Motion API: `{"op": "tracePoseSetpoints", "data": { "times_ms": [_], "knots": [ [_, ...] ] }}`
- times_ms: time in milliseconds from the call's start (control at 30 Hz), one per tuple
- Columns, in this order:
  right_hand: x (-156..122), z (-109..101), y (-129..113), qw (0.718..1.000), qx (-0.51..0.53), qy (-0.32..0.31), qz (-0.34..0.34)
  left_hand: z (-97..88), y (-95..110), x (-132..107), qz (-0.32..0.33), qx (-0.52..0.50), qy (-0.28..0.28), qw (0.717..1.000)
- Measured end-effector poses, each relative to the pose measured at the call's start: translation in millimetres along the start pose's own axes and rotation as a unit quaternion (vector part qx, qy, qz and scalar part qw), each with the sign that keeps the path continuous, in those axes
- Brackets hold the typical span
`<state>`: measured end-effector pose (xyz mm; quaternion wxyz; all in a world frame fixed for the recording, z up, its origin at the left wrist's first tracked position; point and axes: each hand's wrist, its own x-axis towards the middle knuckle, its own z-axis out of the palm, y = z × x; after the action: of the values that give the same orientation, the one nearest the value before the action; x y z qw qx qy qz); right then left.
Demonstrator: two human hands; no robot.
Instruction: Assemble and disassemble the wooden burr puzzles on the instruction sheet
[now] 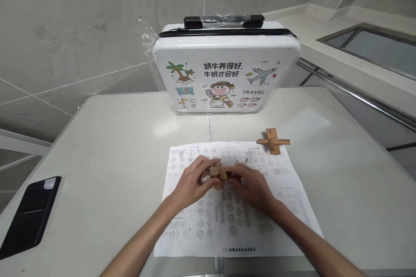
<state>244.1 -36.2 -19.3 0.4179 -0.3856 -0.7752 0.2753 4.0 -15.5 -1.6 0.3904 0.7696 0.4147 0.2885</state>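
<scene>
Over a pale tabletop (113,160), left hand (194,180) and right hand (252,185) pinch a tan, square-edged wooden block cluster (216,170); a wooden cross (273,148) lies at its two o'clock.

The head-worn view looks from above and behind the grip of the left hand (192,181) and right hand (255,183), forward and down, far enough back to include the table (113,151) around it and the suitcase (227,47) beyond; from there, detail between the fingers (241,170) seems too small to settle.
</scene>
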Motion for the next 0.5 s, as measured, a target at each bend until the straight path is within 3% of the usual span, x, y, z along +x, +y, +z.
{"op": "tracePoseSetpoints", "data": {
  "times_ms": [233,500],
  "knots": [
    [0.3,-2.8,-3.0,0.998,0.047,0.008,0.028,-3.0,4.8,3.0,0.035,0.007,-0.047,0.998],
    [1.0,-5.6,-2.1,0.987,0.097,0.002,0.128,-2.0,5.5,2.9,-0.015,-0.063,-0.010,0.998]
  ]
}}
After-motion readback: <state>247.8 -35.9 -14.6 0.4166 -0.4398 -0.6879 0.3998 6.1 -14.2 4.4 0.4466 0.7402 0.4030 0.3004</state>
